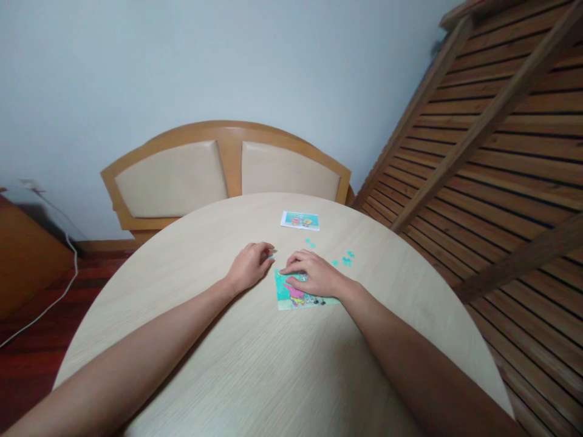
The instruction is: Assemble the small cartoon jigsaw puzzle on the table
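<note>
A partly joined jigsaw puzzle (285, 298) lies on the round table, teal with a pink figure, its right part covered by my right hand (314, 273). That hand rests palm down across the puzzle, thumb and fingers apart. Just left of the puzzle's upper corner is my left hand (250, 266), with its fingers curled towards the thumb. A small teal puzzle piece (271, 257) shows at those fingertips, mostly hidden by them. Several loose teal pieces (347, 261) lie to the right beyond my right hand, and a few more pieces (310, 243) lie above it.
A printed picture card (301, 221) with cartoon figures lies near the far side of the pale table (204, 364). Behind the table stands a wooden headboard (234, 158) with cream panels against the wall. Wooden slats (501, 158) lean at the right; a white cable (68, 285) runs at left.
</note>
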The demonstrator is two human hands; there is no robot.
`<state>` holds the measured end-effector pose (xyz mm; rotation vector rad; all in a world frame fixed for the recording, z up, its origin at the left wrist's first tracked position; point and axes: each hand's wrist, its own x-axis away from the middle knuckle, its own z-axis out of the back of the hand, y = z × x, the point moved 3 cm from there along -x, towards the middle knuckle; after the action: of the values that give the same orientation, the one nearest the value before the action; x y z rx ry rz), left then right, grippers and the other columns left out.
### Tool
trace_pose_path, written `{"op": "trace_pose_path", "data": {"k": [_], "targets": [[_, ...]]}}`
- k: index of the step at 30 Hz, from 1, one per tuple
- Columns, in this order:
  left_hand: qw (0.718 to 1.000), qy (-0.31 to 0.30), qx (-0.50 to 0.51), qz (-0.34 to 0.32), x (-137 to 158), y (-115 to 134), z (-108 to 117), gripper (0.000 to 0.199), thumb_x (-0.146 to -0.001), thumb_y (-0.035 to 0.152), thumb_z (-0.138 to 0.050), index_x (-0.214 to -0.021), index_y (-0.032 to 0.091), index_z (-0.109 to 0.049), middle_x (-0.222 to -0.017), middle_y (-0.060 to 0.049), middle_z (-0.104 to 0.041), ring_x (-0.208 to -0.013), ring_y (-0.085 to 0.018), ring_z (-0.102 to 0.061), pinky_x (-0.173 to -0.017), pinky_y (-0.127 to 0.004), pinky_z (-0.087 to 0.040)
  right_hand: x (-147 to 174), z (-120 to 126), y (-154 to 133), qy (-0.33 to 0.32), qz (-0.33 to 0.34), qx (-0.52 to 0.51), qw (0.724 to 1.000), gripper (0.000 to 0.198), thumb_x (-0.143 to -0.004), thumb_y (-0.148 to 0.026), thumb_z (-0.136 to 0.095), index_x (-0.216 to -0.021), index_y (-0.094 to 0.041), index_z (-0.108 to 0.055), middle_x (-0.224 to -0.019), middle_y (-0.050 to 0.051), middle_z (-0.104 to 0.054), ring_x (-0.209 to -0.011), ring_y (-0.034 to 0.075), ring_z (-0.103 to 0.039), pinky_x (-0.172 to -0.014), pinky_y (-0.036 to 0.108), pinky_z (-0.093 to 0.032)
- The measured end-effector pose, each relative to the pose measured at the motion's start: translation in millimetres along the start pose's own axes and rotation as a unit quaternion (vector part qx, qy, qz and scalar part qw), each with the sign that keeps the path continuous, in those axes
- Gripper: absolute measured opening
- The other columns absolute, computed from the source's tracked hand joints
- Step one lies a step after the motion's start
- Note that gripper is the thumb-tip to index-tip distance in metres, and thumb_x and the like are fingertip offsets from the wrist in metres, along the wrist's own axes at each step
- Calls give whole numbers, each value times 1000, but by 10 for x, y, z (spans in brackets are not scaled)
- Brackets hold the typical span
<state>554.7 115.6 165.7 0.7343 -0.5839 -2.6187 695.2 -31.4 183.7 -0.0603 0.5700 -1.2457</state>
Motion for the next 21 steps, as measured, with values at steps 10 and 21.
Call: {"op": "trace_pose_path", "data": {"k": [10,21], "targets": [[999,0,32,-4,2,-47,-14,24,-86,20,-65,-110,17,-61,-99,-8,-70,-94,-25,-63,-86,-40,-49,-44,187,-126,-50,-82,-2,995,33,-91,-32,-66,-120,-18,-69,-117,10,-70,-112,25,-61,-102,40,-44],[996,-26,76,-31,28,19,1,26,-88,19,-60,-114,18,-56,-103,-6,-69,-96,-21,-64,-88,-38,-51,390,293,50,-9,-106,-45,993,22,-94,-27,-59,-110,-21,-73,-113,9,-69,-108,23,-61,-99,41,-46]]}}
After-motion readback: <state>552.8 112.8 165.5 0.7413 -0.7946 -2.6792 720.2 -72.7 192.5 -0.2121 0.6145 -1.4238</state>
